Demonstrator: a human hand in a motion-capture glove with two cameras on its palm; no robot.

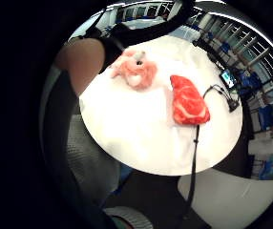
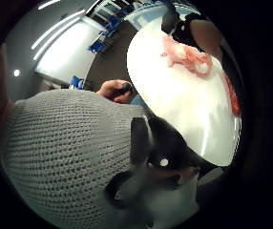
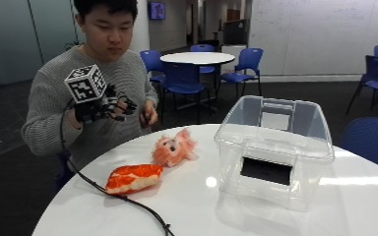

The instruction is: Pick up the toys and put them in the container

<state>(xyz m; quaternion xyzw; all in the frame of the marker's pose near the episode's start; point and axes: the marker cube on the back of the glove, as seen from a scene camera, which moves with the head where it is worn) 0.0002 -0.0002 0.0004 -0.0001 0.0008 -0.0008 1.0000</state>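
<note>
In the outside view a pink plush toy [image 3: 173,148] lies on the white round table [image 3: 195,211], with a red and white steak toy [image 3: 133,178] just in front of it. A clear plastic container [image 3: 274,147] stands open to their right. My gloved right hand [image 3: 104,108] is raised in front of the person's chest, off the table's edge, with fingers relaxed and holding nothing. From the palm, the plush [image 1: 135,71] and the steak toy [image 1: 188,101] lie side by side on the table [image 1: 127,129]. The thumb side view shows the plush [image 2: 186,56] and a sliver of the steak toy [image 2: 232,98].
The bare left hand [image 3: 148,115] hovers at the table's far edge, gripping a small dark object [image 2: 124,88]. The grey sweater [image 2: 65,152] fills much of the thumb side view. Blue chairs [image 3: 241,64] and another round table [image 3: 195,58] stand behind.
</note>
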